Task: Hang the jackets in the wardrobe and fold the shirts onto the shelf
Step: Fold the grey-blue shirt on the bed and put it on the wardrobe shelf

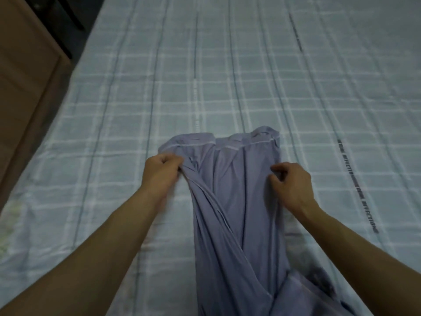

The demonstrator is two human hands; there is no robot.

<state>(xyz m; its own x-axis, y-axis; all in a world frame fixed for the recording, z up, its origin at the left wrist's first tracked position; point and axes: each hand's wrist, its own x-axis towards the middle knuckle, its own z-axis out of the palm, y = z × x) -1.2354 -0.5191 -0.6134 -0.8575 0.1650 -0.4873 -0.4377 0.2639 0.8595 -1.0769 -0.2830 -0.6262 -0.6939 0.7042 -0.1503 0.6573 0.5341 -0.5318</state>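
Two bare forearms reached forward from the bottom of the view over a bed (250, 65). Between them a lavender-blue shirt (239, 201) lay lengthwise on the bed's pale blue checked sheet (114, 110), its near part bunched in twisted folds, its far end spread flatter with a pale seam across it. The left hand (160, 171) gripped a gathered fold at the shirt's left edge, fingers curled tight around the cloth. The right hand (290, 182) rested at the shirt's right edge, fingers curled and pinching the fabric. Beyond, at far left, stood brown wooden furniture (25, 76).
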